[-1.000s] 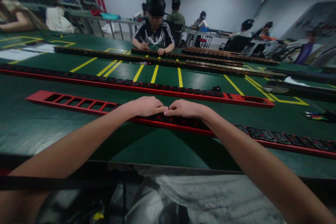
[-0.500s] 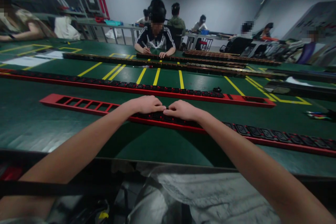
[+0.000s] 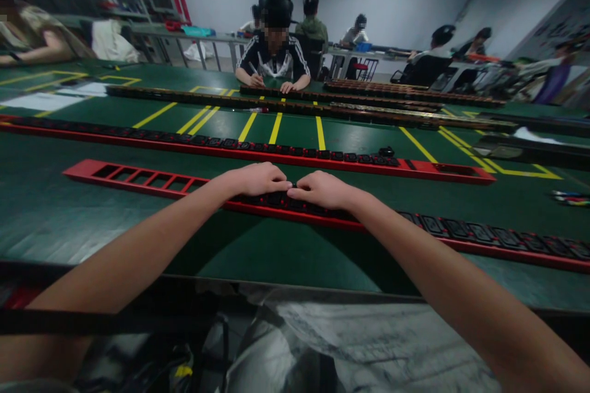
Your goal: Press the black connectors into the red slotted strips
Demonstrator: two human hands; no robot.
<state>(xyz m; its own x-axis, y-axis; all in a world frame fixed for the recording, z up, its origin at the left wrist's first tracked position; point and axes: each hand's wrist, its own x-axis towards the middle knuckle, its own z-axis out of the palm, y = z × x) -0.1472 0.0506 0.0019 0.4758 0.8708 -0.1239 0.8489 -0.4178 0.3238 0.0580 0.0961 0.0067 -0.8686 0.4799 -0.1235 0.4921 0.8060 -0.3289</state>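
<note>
1. Centre the work where the left hand and right hand almost meet, over the black squares in the near red strip.
2. Note the strip's place: flat on the green tabletop, slanting across in front of a second red strip.
3. Cannot tell the state of either grip: fingertips bunched close together, with a small dark edge between, but with undersides hidden.
4. Best to share any pressure evenly between both thumbs, straight down, to avoid tipping a square.
5. Compare height with neighbouring squares, by touch as well as by eye, given the view blocked by knuckles.
6. Go lightly toward the open slots at the left end, probably the easiest part to flex.
7. Hold both forearms off the strip, to avoid nudging or dragging.
8. Mind the small black piece by the second strip; avoid sweeping it away.
</note>
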